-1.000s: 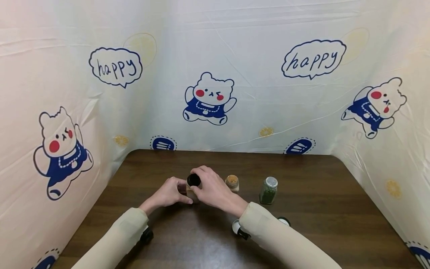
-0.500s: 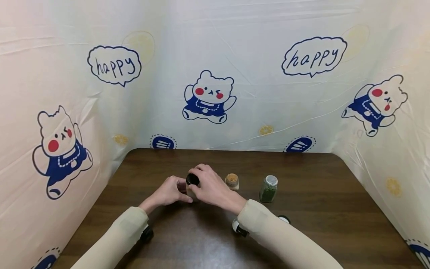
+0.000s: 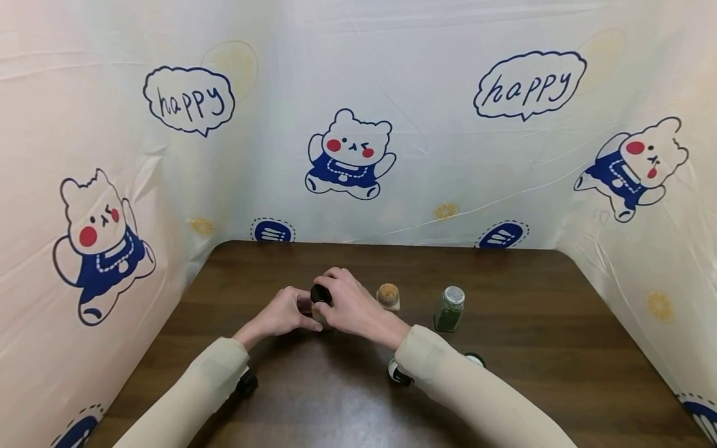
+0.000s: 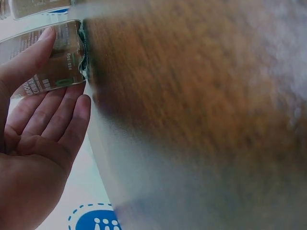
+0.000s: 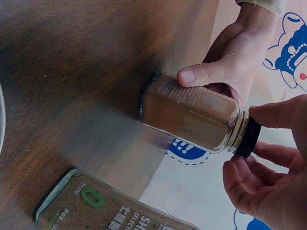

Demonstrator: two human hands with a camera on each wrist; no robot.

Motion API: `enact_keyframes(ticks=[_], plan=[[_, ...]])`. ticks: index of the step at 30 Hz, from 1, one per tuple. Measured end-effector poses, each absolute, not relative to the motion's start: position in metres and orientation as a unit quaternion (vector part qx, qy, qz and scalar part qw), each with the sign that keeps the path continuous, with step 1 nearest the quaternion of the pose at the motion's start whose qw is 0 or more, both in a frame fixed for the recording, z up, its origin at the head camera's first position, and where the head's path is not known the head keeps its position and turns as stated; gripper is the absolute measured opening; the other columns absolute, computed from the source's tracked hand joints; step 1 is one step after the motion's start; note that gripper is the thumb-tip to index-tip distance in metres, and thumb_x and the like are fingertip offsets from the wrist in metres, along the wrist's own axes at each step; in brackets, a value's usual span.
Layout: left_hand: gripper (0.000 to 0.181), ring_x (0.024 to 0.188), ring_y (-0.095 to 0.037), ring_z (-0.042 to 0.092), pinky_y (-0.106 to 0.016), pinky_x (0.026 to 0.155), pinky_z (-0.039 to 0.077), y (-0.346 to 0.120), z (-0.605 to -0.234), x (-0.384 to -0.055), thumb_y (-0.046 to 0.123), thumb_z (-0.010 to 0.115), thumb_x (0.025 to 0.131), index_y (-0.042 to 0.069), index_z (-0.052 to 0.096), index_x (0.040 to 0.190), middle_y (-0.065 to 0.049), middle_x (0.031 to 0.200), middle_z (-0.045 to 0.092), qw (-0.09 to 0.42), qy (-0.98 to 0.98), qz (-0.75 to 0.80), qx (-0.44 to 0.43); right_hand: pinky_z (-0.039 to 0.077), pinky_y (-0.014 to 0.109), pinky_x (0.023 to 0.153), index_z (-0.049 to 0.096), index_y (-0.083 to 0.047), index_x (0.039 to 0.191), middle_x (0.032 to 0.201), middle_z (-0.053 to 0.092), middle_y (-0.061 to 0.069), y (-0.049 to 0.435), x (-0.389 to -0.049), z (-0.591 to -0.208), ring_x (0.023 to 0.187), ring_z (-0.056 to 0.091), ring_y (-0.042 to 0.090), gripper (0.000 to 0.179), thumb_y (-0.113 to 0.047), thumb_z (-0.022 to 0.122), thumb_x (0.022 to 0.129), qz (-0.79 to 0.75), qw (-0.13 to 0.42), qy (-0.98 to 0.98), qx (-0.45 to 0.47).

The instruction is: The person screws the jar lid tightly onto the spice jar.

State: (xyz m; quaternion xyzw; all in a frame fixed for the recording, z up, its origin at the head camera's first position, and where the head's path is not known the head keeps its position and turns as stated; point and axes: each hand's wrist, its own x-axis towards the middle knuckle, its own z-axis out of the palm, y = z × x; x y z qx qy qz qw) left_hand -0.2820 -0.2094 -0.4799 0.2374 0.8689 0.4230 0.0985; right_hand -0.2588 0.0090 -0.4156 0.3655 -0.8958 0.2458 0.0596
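My left hand [image 3: 284, 311] steadies an upright spice jar [image 5: 187, 115] of brown powder, thumb on one side and fingers on the other. At the jar's neck, my right hand [image 3: 358, 308] pinches the black lid [image 5: 248, 137] between thumb and fingertips. The lid sits on the threaded neck, with some thread showing below it in the right wrist view. From above, the right hand covers much of the jar, while the black lid top stays visible. Printed lettering shows on the jar's side in the left wrist view.
Right of the hands stands a small jar [image 3: 389, 297] with orange-brown contents at its top. Farther right is a jar of green flakes [image 3: 449, 311]. Two lids, one [image 3: 475, 359] partly behind the right sleeve, lie nearer the person. Printed cloth [image 3: 347, 74] walls the brown table [image 3: 313, 404].
Both hands keep their places on the jar and its lid, with only slight movement of the right fingers. The head view has tipped slightly down.
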Motion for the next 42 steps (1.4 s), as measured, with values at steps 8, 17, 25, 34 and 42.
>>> enact_keyframes(ticks=[8, 17, 25, 34, 42], plan=[[0.028, 0.077, -0.016, 0.064, -0.031, 0.075, 0.053, -0.2098, -0.4800, -0.2835, 0.018, 0.096, 0.078, 0.017, 0.080, 0.101, 0.006, 0.086, 0.075, 0.097, 0.869, 0.423, 0.238, 0.053, 0.035, 0.098, 0.068, -0.002, 0.134, 0.133, 0.062, 0.013, 0.0089, -0.2598, -0.4143, 0.123, 0.056, 0.026, 0.040, -0.021, 0.075, 0.100, 0.245, 0.051, -0.899, 0.360], [0.030, 0.082, -0.016, 0.067, -0.032, 0.079, 0.055, -0.2102, -0.4818, -0.2836, 0.019, 0.096, 0.079, 0.016, 0.080, 0.103, 0.006, 0.090, 0.077, 0.103, 0.864, 0.430, 0.239, 0.053, 0.034, 0.097, 0.069, -0.002, 0.133, 0.132, 0.063, 0.013, 0.0086, -0.2600, -0.4157, 0.121, 0.056, 0.026, 0.039, -0.021, 0.075, 0.099, 0.241, 0.052, -0.898, 0.364], [0.029, 0.084, -0.016, 0.068, -0.031, 0.082, 0.055, -0.2105, -0.4819, -0.2845, 0.017, 0.096, 0.079, 0.013, 0.080, 0.103, 0.003, 0.093, 0.078, 0.099, 0.861, 0.435, 0.245, 0.053, 0.034, 0.096, 0.069, -0.003, 0.132, 0.132, 0.063, 0.013, 0.0081, -0.2598, -0.4147, 0.121, 0.056, 0.027, 0.038, -0.021, 0.074, 0.100, 0.239, 0.051, -0.900, 0.361], [0.028, 0.082, -0.015, 0.067, -0.031, 0.079, 0.055, -0.2093, -0.4792, -0.2817, 0.017, 0.096, 0.079, 0.015, 0.080, 0.102, 0.005, 0.091, 0.077, 0.101, 0.864, 0.432, 0.237, 0.053, 0.033, 0.096, 0.067, -0.004, 0.135, 0.134, 0.061, 0.013, 0.0080, -0.2591, -0.4145, 0.123, 0.055, 0.027, 0.039, -0.022, 0.073, 0.101, 0.230, 0.042, -0.903, 0.360], [0.027, 0.072, -0.016, 0.061, -0.029, 0.069, 0.050, -0.2083, -0.4788, -0.2803, 0.018, 0.097, 0.078, 0.014, 0.079, 0.097, 0.003, 0.079, 0.073, 0.093, 0.867, 0.429, 0.235, 0.053, 0.031, 0.092, 0.068, -0.004, 0.135, 0.132, 0.062, 0.013, 0.0082, -0.2573, -0.4142, 0.119, 0.055, 0.026, 0.038, -0.022, 0.073, 0.101, 0.228, 0.046, -0.901, 0.366]])
